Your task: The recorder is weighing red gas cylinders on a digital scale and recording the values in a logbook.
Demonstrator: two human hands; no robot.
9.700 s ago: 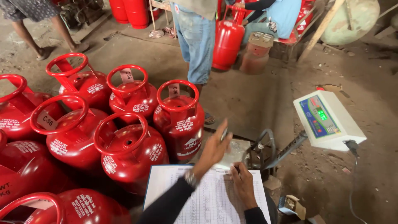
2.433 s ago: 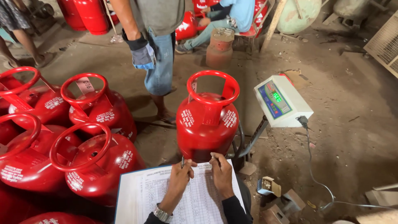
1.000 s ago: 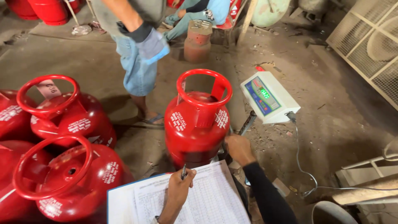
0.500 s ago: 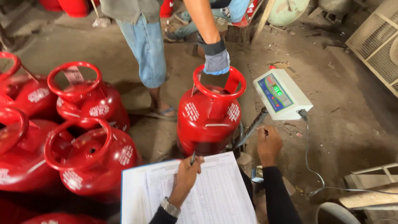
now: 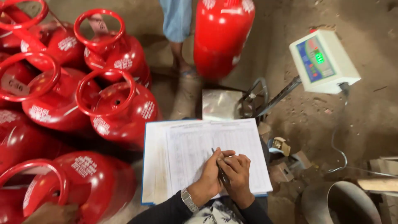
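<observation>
A sheet of ruled white paper [image 5: 199, 145] on a blue-edged clipboard lies across my lap. My left hand [image 5: 209, 176], with a metal watch on its wrist, rests on the sheet and grips a dark pen [image 5: 219, 166] with its tip on the paper. My right hand [image 5: 238, 174] lies right beside it with curled fingers, touching the left hand and the pen. Just beyond the sheet is the steel platform of a floor scale [image 5: 222, 103], bare. Above and behind it is a red gas cylinder [image 5: 224, 33], next to another person's legs [image 5: 176, 20].
Several red gas cylinders [image 5: 118, 103] with ring handles crowd the left side. The scale's white display box [image 5: 323, 60] stands on an arm at right, its cable trailing over the dirt floor. A round grey vessel [image 5: 340, 203] sits bottom right. Someone's hand [image 5: 49, 213] touches a cylinder bottom left.
The red cylinder that stood on the scale platform has been taken off by the other person. My right hand came back from near the scale to the paper beside my left hand.
</observation>
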